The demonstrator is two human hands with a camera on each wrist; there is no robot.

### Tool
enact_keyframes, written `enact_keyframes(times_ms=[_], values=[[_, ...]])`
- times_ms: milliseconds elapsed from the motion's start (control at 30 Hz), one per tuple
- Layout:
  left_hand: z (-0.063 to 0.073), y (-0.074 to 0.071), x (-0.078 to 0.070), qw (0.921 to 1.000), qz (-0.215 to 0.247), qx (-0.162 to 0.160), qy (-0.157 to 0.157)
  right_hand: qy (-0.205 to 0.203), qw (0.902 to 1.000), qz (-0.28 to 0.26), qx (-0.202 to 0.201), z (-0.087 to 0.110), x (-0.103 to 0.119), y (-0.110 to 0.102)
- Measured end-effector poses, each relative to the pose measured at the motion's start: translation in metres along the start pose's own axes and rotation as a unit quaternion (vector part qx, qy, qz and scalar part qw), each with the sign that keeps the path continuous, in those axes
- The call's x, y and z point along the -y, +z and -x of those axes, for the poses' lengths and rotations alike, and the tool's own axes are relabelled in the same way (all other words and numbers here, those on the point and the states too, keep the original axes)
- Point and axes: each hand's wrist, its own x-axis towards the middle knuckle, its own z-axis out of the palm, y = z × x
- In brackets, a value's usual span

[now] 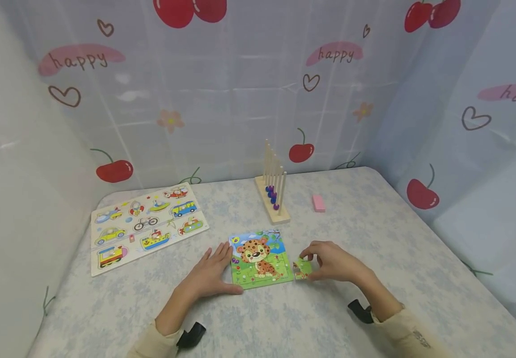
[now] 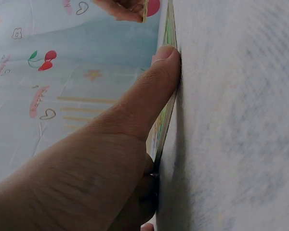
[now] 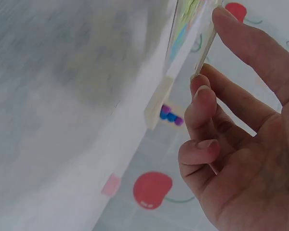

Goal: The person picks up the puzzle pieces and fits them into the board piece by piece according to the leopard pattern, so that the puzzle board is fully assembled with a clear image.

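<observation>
A square leopard jigsaw puzzle (image 1: 250,272) lies flat on the table in the head view. Along its left side rests my left hand (image 1: 209,276), fingers extended at the left edge and the straight thumb against the lower left corner. In the left wrist view that thumb (image 2: 151,89) lies along the puzzle's thin edge. Just right of the puzzle, my right hand (image 1: 336,261) pinches a green puzzle piece (image 1: 301,269) with part of the picture on it. The right wrist view shows the piece (image 3: 206,52) edge-on between thumb and fingertips, raised off the table.
A wooden vehicle peg puzzle board (image 1: 148,228) lies at the left. Behind the leopard puzzle stands a wooden rack with upright pegs (image 1: 272,201) and blue and purple beads. A pink block (image 1: 318,203) sits to its right. Printed curtains (image 1: 235,89) enclose the table (image 1: 285,323).
</observation>
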Motion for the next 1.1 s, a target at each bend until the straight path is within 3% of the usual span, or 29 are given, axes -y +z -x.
enact_keyframes(times_ms=[400, 667, 1100], values=[[-0.002, -0.003, -0.002, 1.0000, -0.004, 0.006, 0.001, -0.006, 0.9999, 0.008, 0.005, -0.020, 0.014, 0.011], [0.000, -0.002, -0.002, 0.9999, 0.005, 0.009, -0.003, -0.019, 0.9996, 0.015, -0.013, -0.027, 0.018, 0.015], [0.001, -0.002, -0.001, 1.0000, 0.008, 0.004, 0.002, -0.023, 0.9997, 0.008, 0.006, -0.041, 0.025, 0.024]])
